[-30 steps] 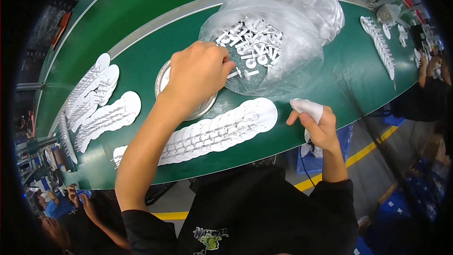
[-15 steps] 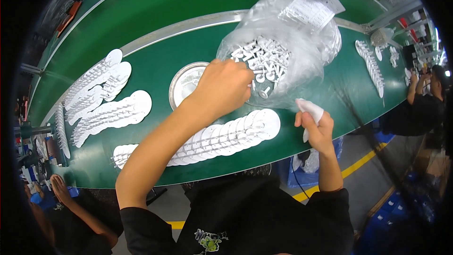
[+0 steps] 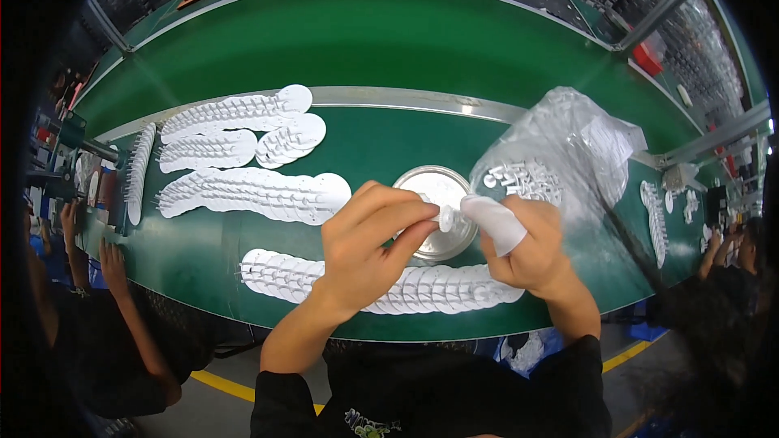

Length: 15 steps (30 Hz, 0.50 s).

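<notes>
My left hand (image 3: 369,247) pinches a small white plastic part (image 3: 445,218) between thumb and fingertips. Closed, my right hand (image 3: 527,245) meets it from the other side, its white-covered fingertip (image 3: 495,223) close to the part. Whatever the right fingers grip is hidden. Beneath both hands sits a round dish with a silvery rim (image 3: 436,168); its contents are partly covered. Right of it, a clear plastic bag (image 3: 560,118) lies open with many white stemmed parts (image 3: 527,179) inside. A row of overlapping white discs (image 3: 426,292) with upright stems runs below my hands.
More rows of overlapping white discs (image 3: 251,191) lie on the left of the green table (image 3: 195,255). Another row (image 3: 653,223) is at the right. A metal rail (image 3: 389,97) borders the far side. People work at both ends, one person's hand (image 3: 114,268) at the left.
My left hand has come out of the bag's mouth with a small white part. My right hand has come in to meet it over the dish. The view has shifted.
</notes>
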Each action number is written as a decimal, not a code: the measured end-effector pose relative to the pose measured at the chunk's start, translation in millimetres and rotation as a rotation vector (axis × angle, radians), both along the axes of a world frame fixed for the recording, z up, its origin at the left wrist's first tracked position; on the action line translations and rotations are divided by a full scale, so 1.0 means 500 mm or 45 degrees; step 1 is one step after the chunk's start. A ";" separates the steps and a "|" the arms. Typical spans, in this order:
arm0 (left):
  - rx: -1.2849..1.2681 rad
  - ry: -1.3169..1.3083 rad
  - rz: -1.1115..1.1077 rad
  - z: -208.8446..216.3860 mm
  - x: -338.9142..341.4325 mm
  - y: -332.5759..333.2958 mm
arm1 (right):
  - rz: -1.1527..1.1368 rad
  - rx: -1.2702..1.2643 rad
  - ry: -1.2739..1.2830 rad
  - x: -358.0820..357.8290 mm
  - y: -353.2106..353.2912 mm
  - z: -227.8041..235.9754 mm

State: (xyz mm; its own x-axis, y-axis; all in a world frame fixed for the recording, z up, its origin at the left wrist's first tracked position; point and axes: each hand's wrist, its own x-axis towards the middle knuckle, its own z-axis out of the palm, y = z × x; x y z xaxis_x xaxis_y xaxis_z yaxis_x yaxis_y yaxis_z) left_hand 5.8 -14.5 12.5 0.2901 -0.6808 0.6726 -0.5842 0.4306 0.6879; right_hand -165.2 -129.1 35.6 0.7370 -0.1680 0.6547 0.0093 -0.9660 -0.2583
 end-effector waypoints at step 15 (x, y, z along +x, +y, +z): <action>0.029 -0.045 0.027 -0.019 0.010 0.004 | -0.002 -0.381 0.080 0.032 0.013 -0.003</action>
State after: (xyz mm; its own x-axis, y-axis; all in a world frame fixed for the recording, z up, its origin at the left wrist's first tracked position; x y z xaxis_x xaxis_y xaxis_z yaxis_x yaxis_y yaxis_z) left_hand 10.8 -12.3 2.8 0.2811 -0.6899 0.6671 -0.6173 0.4022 0.6761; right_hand -149.2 -122.8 34.4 0.7773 0.0245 0.6287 0.0009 -0.9993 0.0378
